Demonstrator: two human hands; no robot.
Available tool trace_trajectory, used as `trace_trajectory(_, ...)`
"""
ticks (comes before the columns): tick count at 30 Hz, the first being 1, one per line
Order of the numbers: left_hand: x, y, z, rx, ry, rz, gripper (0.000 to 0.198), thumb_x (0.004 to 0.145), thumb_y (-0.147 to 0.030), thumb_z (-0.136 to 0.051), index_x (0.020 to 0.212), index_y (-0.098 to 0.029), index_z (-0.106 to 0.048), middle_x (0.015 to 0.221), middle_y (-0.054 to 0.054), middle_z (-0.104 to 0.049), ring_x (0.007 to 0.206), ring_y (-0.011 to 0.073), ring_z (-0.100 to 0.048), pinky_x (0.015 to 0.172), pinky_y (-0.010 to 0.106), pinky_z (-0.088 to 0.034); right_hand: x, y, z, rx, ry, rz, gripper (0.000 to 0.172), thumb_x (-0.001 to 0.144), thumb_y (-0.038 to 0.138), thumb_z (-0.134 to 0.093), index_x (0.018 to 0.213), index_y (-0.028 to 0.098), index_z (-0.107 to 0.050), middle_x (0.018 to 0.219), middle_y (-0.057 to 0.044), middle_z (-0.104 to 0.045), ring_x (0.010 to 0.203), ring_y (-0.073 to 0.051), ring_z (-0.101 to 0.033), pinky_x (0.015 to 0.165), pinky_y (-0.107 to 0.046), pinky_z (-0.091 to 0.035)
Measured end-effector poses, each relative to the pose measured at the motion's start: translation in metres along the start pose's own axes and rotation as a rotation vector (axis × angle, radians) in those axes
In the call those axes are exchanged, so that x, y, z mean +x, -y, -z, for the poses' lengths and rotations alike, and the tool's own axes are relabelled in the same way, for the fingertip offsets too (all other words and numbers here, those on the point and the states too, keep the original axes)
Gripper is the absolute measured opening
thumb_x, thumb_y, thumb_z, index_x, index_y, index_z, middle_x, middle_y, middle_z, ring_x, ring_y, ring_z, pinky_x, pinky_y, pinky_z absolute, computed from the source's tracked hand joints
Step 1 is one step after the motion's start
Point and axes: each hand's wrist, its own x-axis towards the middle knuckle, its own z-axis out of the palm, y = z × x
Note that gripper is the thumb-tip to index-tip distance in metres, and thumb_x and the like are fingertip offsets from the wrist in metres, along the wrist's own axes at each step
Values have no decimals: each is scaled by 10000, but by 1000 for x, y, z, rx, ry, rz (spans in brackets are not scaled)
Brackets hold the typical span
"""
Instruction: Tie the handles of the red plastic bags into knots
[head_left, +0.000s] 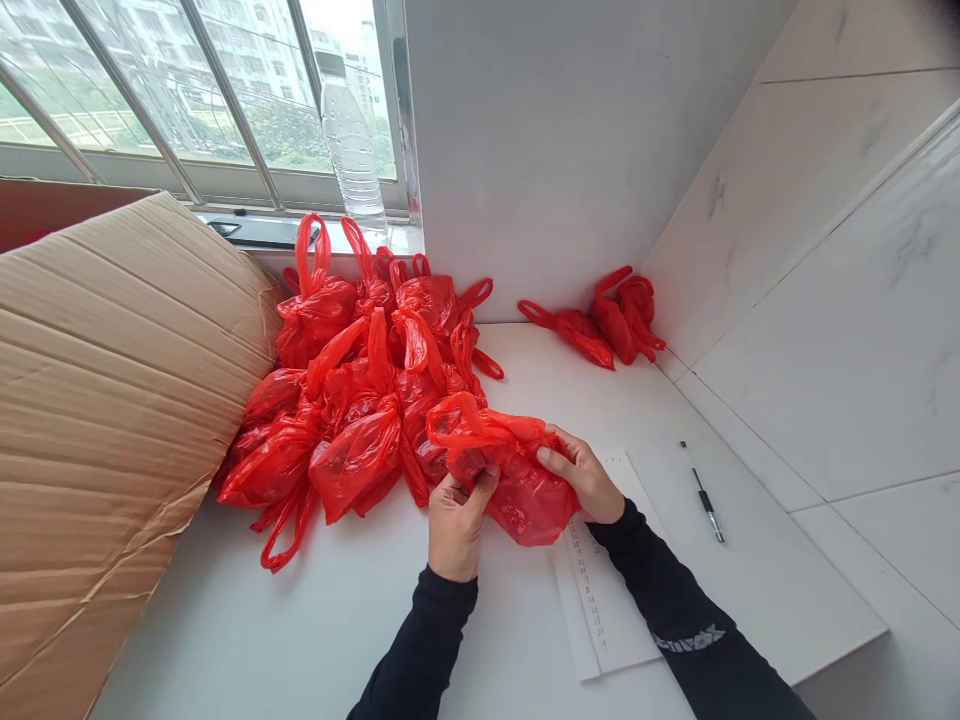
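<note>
A red plastic bag [531,500] is held between my two hands above the white table. My left hand [459,515] grips its left side near the handle, thumb and fingers closed on the film. My right hand [585,475] pinches the upper right side. What lies inside the bag cannot be made out, though a round printed mark shows through. Just left and behind is a heap of tied red plastic bags [356,440], several with handle loops sticking up. Partly under my right forearm lies a paper sheet [619,620] with handwritten columns.
A large cardboard box [112,400] stands at the left. Three or so smaller red bags [619,320] lie in the back right corner. A pen [707,505] rests on the table [765,570]. On the windowsill stand a clear bottle [352,150] and a dark flat object [262,233].
</note>
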Motion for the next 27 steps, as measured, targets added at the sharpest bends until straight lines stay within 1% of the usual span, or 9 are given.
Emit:
trace_trajectory(4,0,2,2,30,-17,4,302,775,-380,-785,984,-165,-752,999,84,-770,1077,271,-666,996,402,-480,0,-2,-1,12,-30,-7,194,894,385,-669,1018,236,-654,908,-14,-692,784,-176,-647,725,-288,-523)
trace_trajectory(8,-2,-3,-2,14,-24,34,348,741,-397,-808,987,-159,-745,1010,93,-768,1061,280,-673,1000,424,-482,0,0,-1,33,-27,-5,155,909,366,-657,988,233,-658,872,-6,-686,758,-162,-634,710,-271,-512)
trace_trajectory(12,-4,-10,-5,-12,28,78,374,698,-346,-841,1001,-151,-740,1065,108,-758,1075,290,-670,1010,427,-477,0,1,-1,25,18,-17,187,913,365,-652,1040,229,-664,905,-18,-688,781,-170,-639,731,-286,-513)
trace_trajectory(16,-1,-9,-3,-29,21,43,335,701,-315,-840,980,-162,-736,1054,91,-763,1093,284,-665,1029,411,-460,-1,2,-2,-24,28,-6,212,915,382,-643,1052,221,-654,938,-30,-688,794,-171,-635,745,-296,-509)
trace_trajectory(19,1,-5,-1,-33,3,19,354,739,-331,-814,1036,-165,-716,1071,90,-759,1117,284,-657,1033,409,-457,-3,6,-3,-45,100,-14,324,872,389,-697,1142,235,-606,984,-34,-687,813,-180,-642,774,-323,-519)
trace_trajectory(21,0,-5,-2,-41,-19,28,371,756,-356,-799,1054,-157,-703,1063,96,-759,1124,290,-657,1026,409,-465,-4,8,-5,-62,161,-27,433,823,359,-754,1197,244,-568,1031,-38,-684,860,-194,-654,819,-346,-525)
trace_trajectory(22,0,-6,-2,-50,-30,34,372,756,-362,-798,1049,-154,-699,1056,98,-760,1125,292,-658,1019,405,-472,-4,9,-6,-72,173,-29,454,809,342,-769,1202,244,-562,1048,-40,-683,882,-199,-658,842,-356,-526)
trace_trajectory(24,-3,-10,-5,-85,-28,61,371,756,-356,-796,1050,-156,-691,1061,96,-756,1124,289,-660,998,390,-491,-4,10,-7,-85,150,-17,427,812,334,-764,1179,235,-569,1059,-46,-686,903,-205,-666,860,-364,-529)
trace_trajectory(27,-7,-17,-9,-170,32,118,403,765,-322,-781,1122,-183,-656,1093,83,-744,1082,269,-681,933,376,-538,-2,7,-6,-85,50,34,395,827,359,-740,1166,232,-582,1061,-54,-693,908,-213,-671,849,-368,-540)
